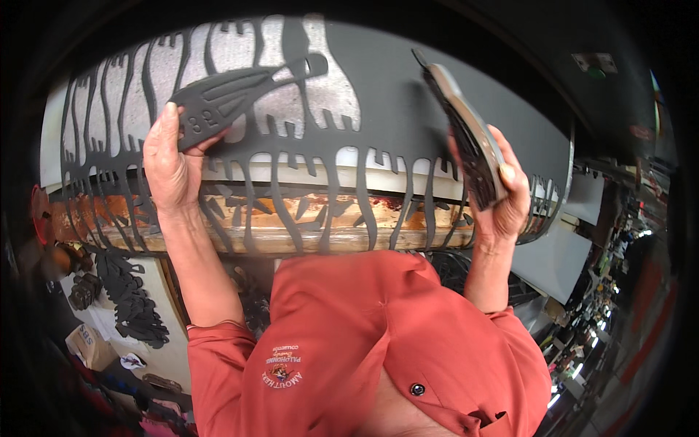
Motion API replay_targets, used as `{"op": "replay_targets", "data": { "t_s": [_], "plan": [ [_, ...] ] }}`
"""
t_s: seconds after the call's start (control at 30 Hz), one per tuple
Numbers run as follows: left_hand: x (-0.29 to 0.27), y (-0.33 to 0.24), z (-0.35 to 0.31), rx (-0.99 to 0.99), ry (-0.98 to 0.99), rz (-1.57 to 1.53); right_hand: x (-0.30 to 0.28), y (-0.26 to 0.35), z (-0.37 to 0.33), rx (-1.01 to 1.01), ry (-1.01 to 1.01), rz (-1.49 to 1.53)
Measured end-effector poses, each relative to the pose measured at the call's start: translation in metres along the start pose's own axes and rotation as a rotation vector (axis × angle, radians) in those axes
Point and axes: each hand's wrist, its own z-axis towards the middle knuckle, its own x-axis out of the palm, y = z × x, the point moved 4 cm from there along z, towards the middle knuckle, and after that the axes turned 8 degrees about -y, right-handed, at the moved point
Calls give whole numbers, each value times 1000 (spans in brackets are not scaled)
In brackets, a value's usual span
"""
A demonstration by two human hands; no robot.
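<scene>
My left hand [171,164] is closed on the wide end of a flat dark grey rubber cut-out [233,98], thumb on top. The cut-out has raised lines and markings and narrows to a loop-like tip pointing right. In my right hand [510,186] is a tool that looks like a cutting die [470,120], seen nearly edge-on, with a pale metal-like band and a dark inner side. Its narrow end points up and away from me. Both things are held above a large dark grey sheet [397,95] with rows of cut-out openings.
Under the sheet's near part runs a worn wooden beam [291,237] with dark scraps on it. At lower left lie a pile of dark cut pieces [135,302] and a cardboard box [91,346]. A cluttered area [593,306] stretches along the right.
</scene>
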Motion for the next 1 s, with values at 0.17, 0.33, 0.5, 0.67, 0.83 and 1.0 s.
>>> {"op": "replay_targets", "data": {
  "t_s": [0.17,0.33,0.5,0.67,0.83,1.0],
  "plan": [
    [4,-1,3,-137,-2,151,2,3,-13,-648,104,-1257],
    [43,2,3,-40,166,431,48,-8,0,-752,262,-1221],
    [65,13,-9,-159,174,152,105,-56,16,-510,529,-1083],
    [86,30,-34,-116,-96,-211,113,-89,6,-123,339,-773],
    [22,-7,9,9,-291,256,94,-47,8,-794,326,-1100],
    [-49,-52,64,207,-404,944,27,-5,9,-741,-99,-1621]
  ]
}}
